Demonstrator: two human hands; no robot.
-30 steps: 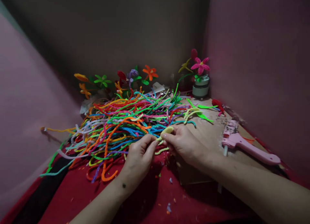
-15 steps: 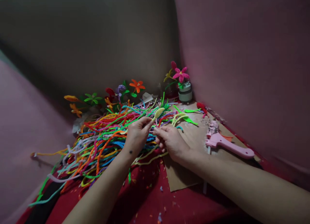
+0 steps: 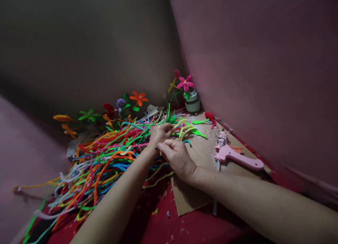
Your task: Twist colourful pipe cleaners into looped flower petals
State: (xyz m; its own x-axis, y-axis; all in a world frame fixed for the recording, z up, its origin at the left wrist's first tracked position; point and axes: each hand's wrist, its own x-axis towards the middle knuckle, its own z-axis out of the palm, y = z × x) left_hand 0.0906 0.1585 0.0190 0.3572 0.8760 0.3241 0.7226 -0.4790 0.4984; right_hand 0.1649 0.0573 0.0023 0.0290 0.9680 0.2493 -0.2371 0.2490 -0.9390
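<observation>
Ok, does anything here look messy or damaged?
Yes: the pink glue gun has dark, crusty-looking residue around its front end, unlike its cleaner handle, and small colored scraps lie scattered on the red cloth.

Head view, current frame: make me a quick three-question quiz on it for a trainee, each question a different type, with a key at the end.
1. Fill in: the right hand has its fingertips by the left hand's ____.
2. Multiple choice: what does the pink glue gun lie on?
A. the lid of a jar
B. the cardboard sheet
C. the left forearm
3. True or false: the pile of fuzzy stems is all one colour.

Key: 1. wrist. 2. B. 3. False; the pile mixes many colours, orange, green and blue among them.
</observation>
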